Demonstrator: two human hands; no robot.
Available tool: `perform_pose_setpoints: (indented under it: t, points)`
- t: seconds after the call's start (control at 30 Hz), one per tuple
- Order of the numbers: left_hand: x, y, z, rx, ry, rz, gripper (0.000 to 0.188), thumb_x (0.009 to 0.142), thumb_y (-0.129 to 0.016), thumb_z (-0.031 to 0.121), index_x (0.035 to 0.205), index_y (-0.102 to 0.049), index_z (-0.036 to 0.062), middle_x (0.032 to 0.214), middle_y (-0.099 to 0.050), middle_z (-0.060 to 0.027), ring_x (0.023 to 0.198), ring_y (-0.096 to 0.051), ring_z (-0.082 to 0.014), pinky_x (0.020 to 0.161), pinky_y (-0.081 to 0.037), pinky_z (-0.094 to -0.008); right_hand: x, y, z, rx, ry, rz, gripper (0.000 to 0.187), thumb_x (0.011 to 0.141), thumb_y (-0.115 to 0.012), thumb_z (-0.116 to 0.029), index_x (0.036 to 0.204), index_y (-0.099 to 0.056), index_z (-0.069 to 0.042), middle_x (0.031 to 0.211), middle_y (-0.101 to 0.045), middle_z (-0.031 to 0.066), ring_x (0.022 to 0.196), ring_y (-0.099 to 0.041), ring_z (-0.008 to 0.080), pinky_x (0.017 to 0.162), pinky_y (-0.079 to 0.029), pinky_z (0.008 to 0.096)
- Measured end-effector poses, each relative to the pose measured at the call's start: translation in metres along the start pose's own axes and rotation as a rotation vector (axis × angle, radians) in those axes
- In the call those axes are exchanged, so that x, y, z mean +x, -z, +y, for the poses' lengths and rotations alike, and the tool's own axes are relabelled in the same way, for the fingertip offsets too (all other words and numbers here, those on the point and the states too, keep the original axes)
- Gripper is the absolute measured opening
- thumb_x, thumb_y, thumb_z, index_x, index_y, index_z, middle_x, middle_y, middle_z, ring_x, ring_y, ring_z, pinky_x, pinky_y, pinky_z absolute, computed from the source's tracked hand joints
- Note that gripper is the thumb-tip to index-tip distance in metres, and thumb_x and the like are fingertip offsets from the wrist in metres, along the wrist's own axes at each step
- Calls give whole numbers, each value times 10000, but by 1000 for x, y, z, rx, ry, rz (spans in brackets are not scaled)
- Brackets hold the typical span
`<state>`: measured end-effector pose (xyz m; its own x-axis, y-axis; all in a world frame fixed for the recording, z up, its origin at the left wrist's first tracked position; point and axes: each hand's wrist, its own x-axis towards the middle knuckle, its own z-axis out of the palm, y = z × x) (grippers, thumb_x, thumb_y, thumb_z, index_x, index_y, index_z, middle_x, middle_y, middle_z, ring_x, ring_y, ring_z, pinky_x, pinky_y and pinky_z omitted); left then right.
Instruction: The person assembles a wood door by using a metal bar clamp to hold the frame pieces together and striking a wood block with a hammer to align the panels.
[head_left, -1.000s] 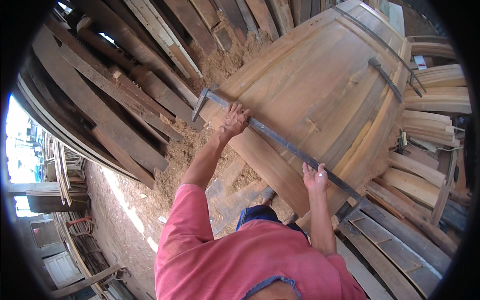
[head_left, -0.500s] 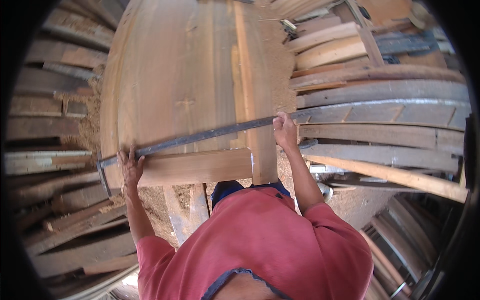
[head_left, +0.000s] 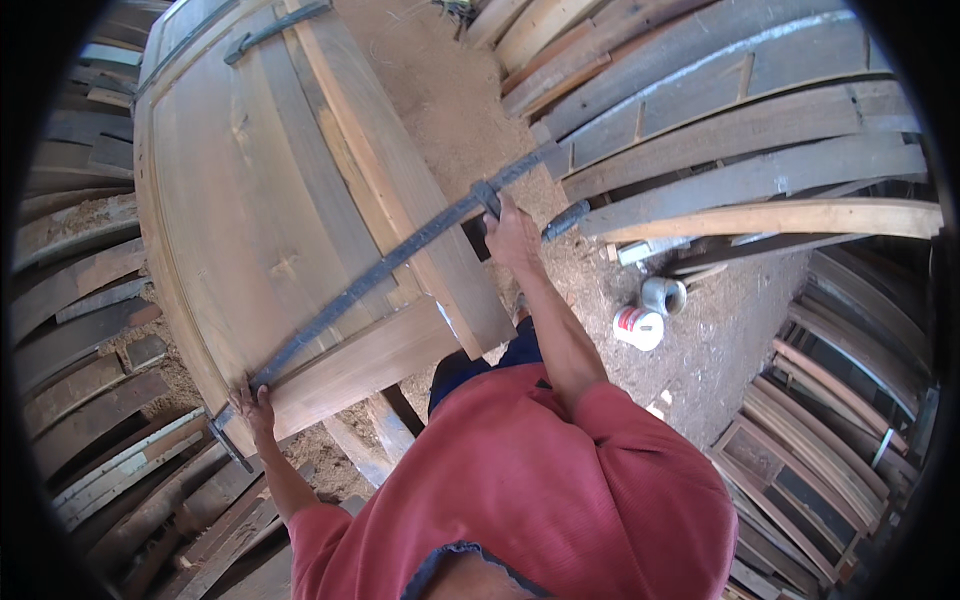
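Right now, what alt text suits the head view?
A long dark clamp lies diagonally across a wooden panel, the person's left hand near its lower-left end and right hand gripping it toward the other end. Boards are stacked on both sides.

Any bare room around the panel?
Wooden panel's middle, between long bar clamp and dark tool; floor strip between panel and planks at right. Crowded: left lumber stack; clamp's right end, by right hand.

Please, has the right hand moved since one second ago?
Yes: the right hand has moved outward, from over the wooden panel to just past its right edge.
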<state>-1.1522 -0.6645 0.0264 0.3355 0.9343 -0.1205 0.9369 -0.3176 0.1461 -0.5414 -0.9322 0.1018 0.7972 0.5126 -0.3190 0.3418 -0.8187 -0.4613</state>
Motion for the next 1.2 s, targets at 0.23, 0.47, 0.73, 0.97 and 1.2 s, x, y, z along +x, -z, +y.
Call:
perform_pose_setpoints:
  t: [0.23,0.47,0.73,0.97,1.2]
  points:
    - [10,2,57,301,216,-119,753,914,-610,546,1540,-342,222,1521,-285,-329,1433,-200,-538,1141,-208,-644,6,33,43,15,155,133,443,943,-617,-251,1294,-504,-5,1092,-634,246,1040,-625,403,917,-497,468]
    - [-38,-67,213,46,355,321,800,955,-394,689,1553,-291,167,1584,-208,-300,1461,-185,-502,1155,-226,-620,19,75,281,261,-225,340,258,913,-651,-239,873,-649,16,832,-677,203,809,-676,361,769,-516,471]
    - [-122,-105,233,1763,-382,310,565,1040,-479,317,1503,-338,25,1406,-548,-155,1097,-671,-247,1009,-489,-437,32,-50,622,-167,-458,-372,358,915,-604,-324,1107,-664,-27,1159,-644,269,1103,-619,436,957,-492,497]
    - [-93,-81,223,614,125,282,592,1056,-330,457,1484,-360,49,1405,-520,-201,1261,-533,-384,1048,-438,-518,124,-154,790,-352,-416,-703,558,912,-596,-303,1453,-470,-254,1522,-338,215,1347,-422,448,1063,-438,536]
    - [-62,-67,281,594,170,226,586,1051,-338,455,1484,-364,61,1411,-510,-200,1277,-509,-383,1054,-425,-501,255,-247,887,-477,-302,-767,569,952,-537,-414,1460,-466,-167,1439,-520,138,1409,-346,400,1119,-359,528]
